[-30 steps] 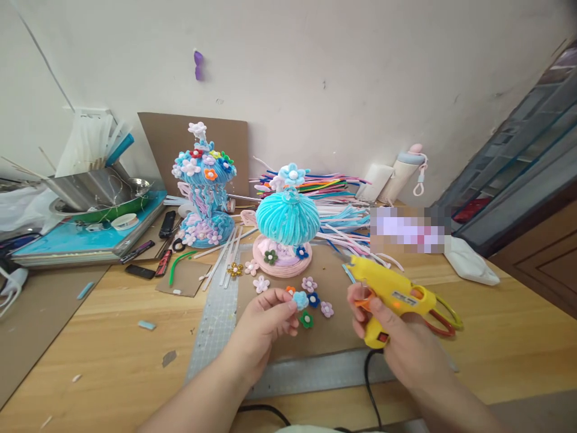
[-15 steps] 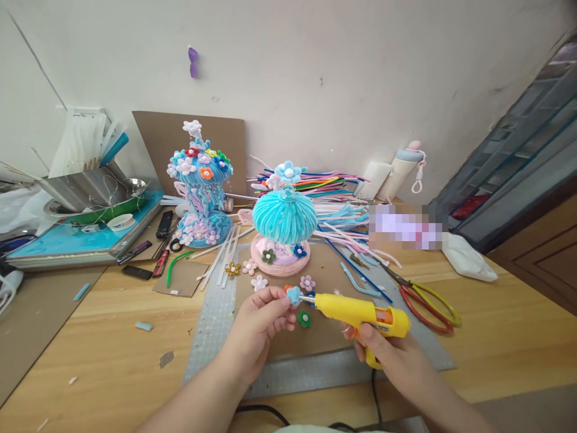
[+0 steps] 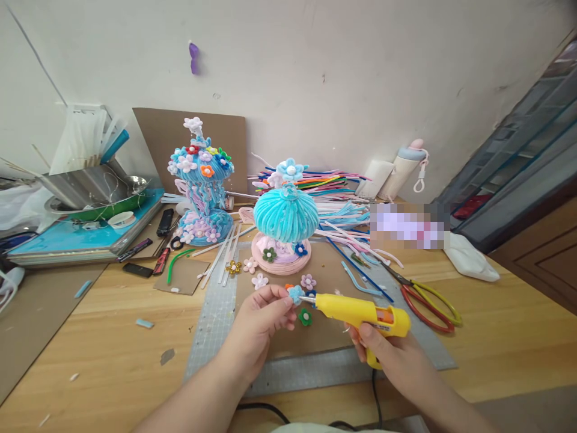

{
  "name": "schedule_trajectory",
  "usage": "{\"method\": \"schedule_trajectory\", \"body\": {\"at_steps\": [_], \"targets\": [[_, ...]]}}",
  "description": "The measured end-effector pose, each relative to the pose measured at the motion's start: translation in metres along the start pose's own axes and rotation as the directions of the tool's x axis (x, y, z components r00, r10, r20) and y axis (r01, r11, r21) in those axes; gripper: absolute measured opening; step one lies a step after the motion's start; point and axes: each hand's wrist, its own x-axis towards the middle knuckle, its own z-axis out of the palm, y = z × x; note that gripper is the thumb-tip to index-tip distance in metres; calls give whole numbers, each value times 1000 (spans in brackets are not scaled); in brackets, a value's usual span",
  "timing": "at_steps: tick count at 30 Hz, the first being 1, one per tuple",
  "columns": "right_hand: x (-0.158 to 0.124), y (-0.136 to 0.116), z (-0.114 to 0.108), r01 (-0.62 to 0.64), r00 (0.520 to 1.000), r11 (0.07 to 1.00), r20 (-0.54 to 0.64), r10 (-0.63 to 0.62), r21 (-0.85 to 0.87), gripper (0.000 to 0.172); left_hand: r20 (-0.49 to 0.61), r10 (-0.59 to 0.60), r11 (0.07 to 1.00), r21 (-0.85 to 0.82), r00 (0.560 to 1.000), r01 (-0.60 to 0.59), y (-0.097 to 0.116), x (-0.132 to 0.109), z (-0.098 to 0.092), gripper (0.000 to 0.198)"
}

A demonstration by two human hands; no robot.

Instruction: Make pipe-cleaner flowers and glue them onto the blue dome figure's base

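Note:
Between the thumb and fingers of my left hand (image 3: 261, 319) is a light blue pipe-cleaner flower (image 3: 296, 294). My right hand (image 3: 390, 349) grips a yellow hot glue gun (image 3: 360, 310), whose metal nozzle points left at the flower; whether it touches cannot be told. Just beyond stands a turquoise domed pipe-cleaner piece (image 3: 286, 214) on a round pink base (image 3: 261, 260). Loose flowers lie around my left hand, among them a green flower (image 3: 305, 317), a lilac flower (image 3: 308, 281) and a gold flower (image 3: 233, 267).
A finished-looking blue flowered piece (image 3: 201, 168) stands at the back left. Red-and-yellow scissors (image 3: 428, 304) lie right of the cardboard (image 3: 288, 343) on the grey cutting mat (image 3: 279, 376). Pipe cleaners (image 3: 342, 213) are heaped behind. A steel pot (image 3: 88, 189) sits at left; a black cord (image 3: 377, 400) hangs below.
Both hands hold almost the same position, with the nozzle still at the blue flower. The view has shifted very slightly.

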Motion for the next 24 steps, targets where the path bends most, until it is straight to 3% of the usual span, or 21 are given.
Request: {"method": "schedule_trajectory", "body": {"at_steps": [7, 10, 14, 19, 24], "targets": [[-4, -5, 7, 30, 993, 999, -116, -31, -10, 42, -7, -10, 1000, 2, 1000, 10, 1, 1, 1, 32], [-2, -7, 6, 178, 982, 982, -55, -181, -57, 34, -28, 9, 999, 33, 1000, -8, -1, 2, -1, 31], [-2, -11, 3, 411, 912, 897, 95, -400, -164, 19, -39, 100, 987, 130, 994, -95, -4, 4, -3, 30], [-8, -20, 0, 474, 880, 848, 161, -447, -236, 6, -87, 139, 976, 182, 986, -122, -3, 6, -3, 29], [-7, -22, -3, 501, 864, 833, 89, -495, -236, 9, -77, 121, 975, 199, 990, -104, -2, 6, -2, 28]]}}
